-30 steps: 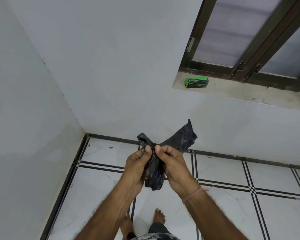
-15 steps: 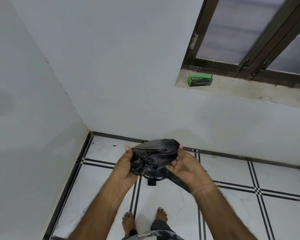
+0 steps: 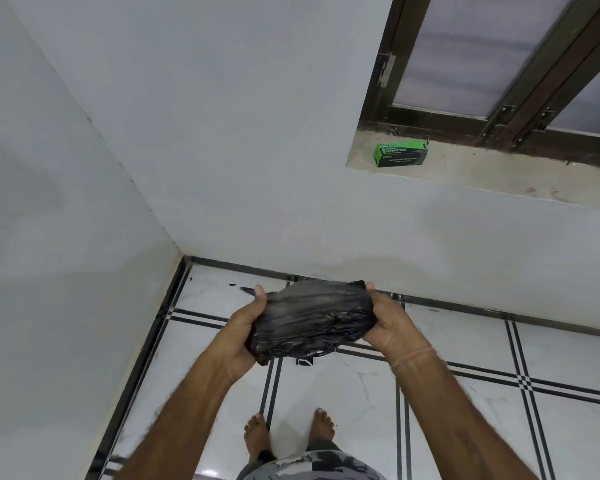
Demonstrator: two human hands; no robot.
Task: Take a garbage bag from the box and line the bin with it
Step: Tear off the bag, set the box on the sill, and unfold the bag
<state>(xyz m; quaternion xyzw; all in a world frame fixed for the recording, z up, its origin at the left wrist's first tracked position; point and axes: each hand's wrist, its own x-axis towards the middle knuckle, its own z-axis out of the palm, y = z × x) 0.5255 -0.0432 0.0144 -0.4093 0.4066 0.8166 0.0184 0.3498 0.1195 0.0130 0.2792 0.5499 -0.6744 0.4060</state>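
A crumpled black garbage bag (image 3: 312, 320) is stretched between both hands in front of me, above the tiled floor. My left hand (image 3: 245, 329) grips its left edge and my right hand (image 3: 387, 322) grips its right edge. The green garbage bag box (image 3: 400, 153) lies on the window sill (image 3: 499, 178) at the upper right, well away from my hands. No bin is in view.
I stand in a room corner with white walls to the left and ahead. A dark-framed window (image 3: 499, 64) sits above the sill. My bare feet (image 3: 288, 434) rest on white floor tiles with black lines (image 3: 361, 393).
The bag was a narrow bunched strip pinched between close hands. My hands have moved apart and lower, spreading the bag wider between them.
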